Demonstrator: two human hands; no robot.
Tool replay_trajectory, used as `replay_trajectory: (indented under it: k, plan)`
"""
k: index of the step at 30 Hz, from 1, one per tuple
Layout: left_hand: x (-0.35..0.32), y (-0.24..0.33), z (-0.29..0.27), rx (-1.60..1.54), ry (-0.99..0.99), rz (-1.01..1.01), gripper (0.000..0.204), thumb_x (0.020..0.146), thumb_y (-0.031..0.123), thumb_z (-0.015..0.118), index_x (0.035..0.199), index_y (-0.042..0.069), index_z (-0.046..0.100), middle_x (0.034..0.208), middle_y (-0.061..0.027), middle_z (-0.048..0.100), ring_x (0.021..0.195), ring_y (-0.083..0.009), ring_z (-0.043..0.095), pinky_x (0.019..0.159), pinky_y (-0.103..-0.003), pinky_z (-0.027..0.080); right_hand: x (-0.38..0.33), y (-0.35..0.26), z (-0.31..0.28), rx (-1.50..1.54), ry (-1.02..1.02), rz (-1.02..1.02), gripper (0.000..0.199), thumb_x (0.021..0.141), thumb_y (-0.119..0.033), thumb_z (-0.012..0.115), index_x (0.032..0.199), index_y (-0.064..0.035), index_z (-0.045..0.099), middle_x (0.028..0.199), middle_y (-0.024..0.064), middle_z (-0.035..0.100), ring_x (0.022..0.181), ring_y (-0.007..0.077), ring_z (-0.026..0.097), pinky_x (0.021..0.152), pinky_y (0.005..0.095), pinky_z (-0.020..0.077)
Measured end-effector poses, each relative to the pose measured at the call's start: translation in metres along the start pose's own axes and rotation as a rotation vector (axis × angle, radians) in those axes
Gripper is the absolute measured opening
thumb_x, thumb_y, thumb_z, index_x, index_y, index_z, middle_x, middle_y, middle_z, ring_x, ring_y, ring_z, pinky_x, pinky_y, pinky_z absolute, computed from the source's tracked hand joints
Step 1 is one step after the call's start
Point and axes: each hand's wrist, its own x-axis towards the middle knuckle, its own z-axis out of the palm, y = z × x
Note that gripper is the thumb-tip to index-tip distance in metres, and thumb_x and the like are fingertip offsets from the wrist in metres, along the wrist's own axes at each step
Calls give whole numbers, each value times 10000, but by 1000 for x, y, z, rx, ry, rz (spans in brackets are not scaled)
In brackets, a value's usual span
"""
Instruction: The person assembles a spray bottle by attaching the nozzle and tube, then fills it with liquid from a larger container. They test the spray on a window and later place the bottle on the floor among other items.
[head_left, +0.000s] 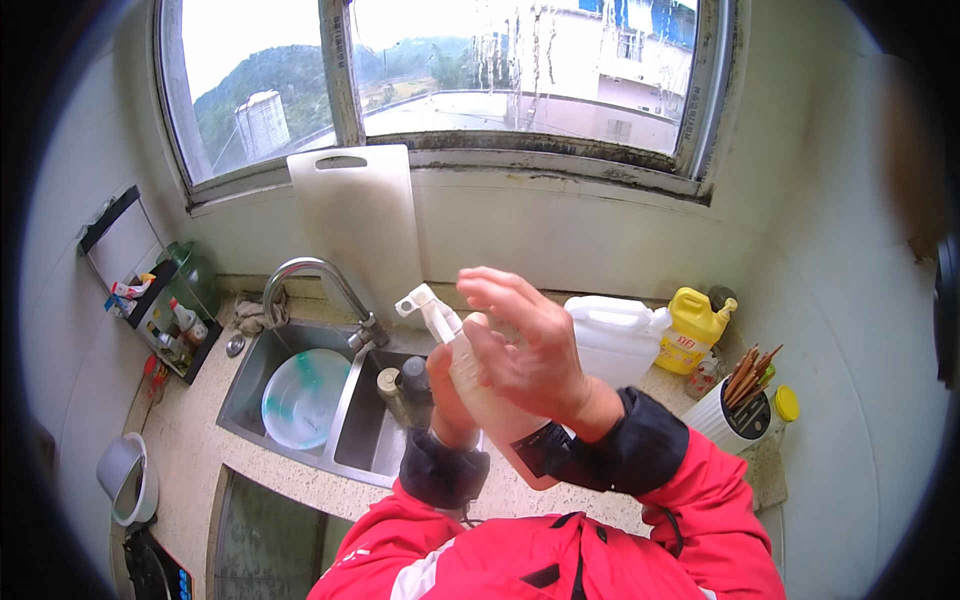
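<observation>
A white trigger spray bottle [467, 362] with a dark label is held tilted in front of me, its nozzle up and toward the far left. My left hand [452, 402] is closed round it from the left side, below the spray head; the bottle hides part of those fingers. From the right, my right hand [535, 345] lies across the bottle's neck. Its upper fingers stretch out apart past the spray head, and the thumb side rests close against the neck. The bottle's lower end passes behind my right cuff.
A two-basin sink [340, 440] with a curved faucet [318, 266] holds a pale round basin [305, 398] and two bottles [393, 390]. To the right stand a white jug [608, 335], a yellow jug [690, 330] and a chopstick holder [725, 415]. A cutting board [360, 220] leans below the window.
</observation>
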Motion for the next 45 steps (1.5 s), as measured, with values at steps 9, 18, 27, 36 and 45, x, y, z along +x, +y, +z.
replay_trajectory:
  k: [9,18,27,36,45]
  plan:
    - [-19,22,9,319,309,85,338,948,400,538,980,64,554,732,-50,582,657,-149,595,592,-265,484,19,17,25,164,-242,213,312,767,-155,768,1019,5,675,837,108,662,681,183,651,618,280,525]
    - [-35,57,-12,1079,323,85,244,944,303,612,966,78,522,703,-34,579,647,-126,587,600,-264,479,43,45,2,444,-638,524,329,826,-134,733,1101,33,667,995,118,700,847,149,656,732,286,546]
    - [-36,71,17,1504,137,1,311,842,256,713,969,18,558,791,-25,593,693,-104,566,641,-286,484,57,15,10,-124,-1107,155,482,666,-280,735,999,60,663,878,199,677,737,317,656,689,350,539]
    - [-60,71,13,847,-186,-583,203,763,171,652,883,36,560,749,-36,578,697,-144,587,669,-306,487,17,9,-3,192,-1135,238,349,786,-271,729,893,55,667,681,118,628,594,187,610,557,320,513]
    - [-92,44,0,1218,-104,-449,298,794,113,652,1048,2,544,915,-52,581,853,-139,555,786,-311,480,1,24,-37,282,-1262,472,360,856,-156,737,1171,-3,657,953,99,688,837,174,635,780,285,526]
